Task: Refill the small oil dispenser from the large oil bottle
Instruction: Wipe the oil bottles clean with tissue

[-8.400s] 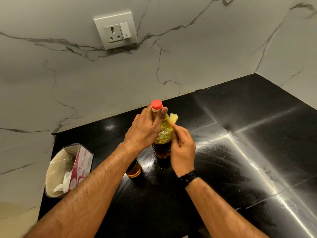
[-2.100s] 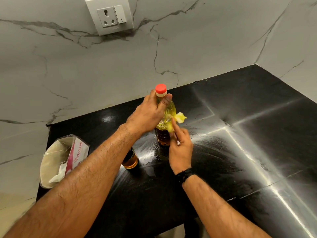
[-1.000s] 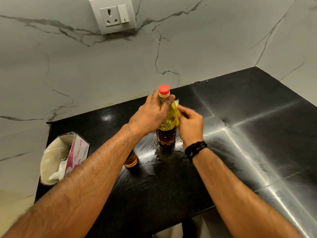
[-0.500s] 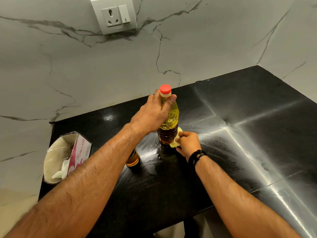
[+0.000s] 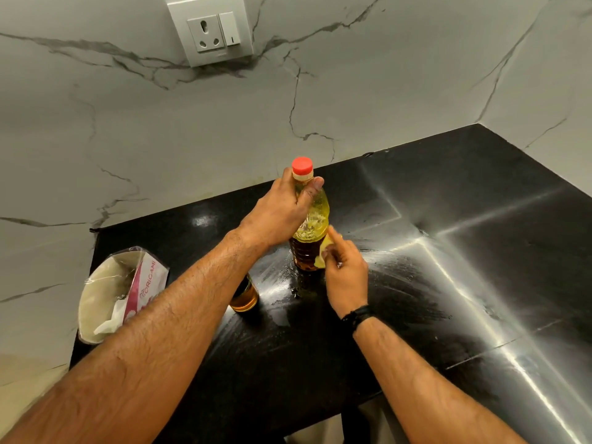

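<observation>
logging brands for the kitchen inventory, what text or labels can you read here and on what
"ORIGAMI", as best it reads, in pink letters on the tissue pack at the left end of the counter.
Large oil bottle: no label text shows.
Wall socket plate: no readable marking.
Small oil dispenser: mostly hidden, no text seen.

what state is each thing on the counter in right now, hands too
large oil bottle: upright on the counter, red cap on
left hand: grips the bottle's neck
right hand: presses an oily yellow tissue against the bottle's lower side
small oil dispenser: upright, holds amber oil, top hidden by the left forearm
tissue pack: open, a tissue sticking out
counter: smeared and wet-looking around the bottle
</observation>
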